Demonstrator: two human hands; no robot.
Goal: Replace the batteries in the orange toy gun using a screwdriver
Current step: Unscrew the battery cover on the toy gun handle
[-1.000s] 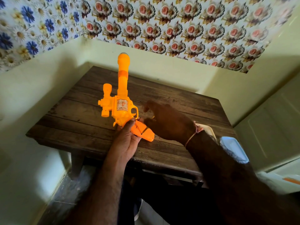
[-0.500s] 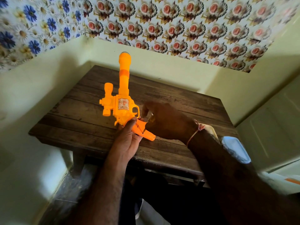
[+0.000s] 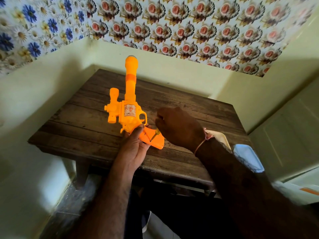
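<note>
Left grip (image 3: 136,145) round toy gun (image 3: 128,107) handle.

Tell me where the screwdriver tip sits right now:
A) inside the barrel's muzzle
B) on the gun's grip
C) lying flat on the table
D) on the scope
B: the right hand holds the screwdriver with its tip down on the grip of the orange toy gun, which the left hand steadies.
</note>
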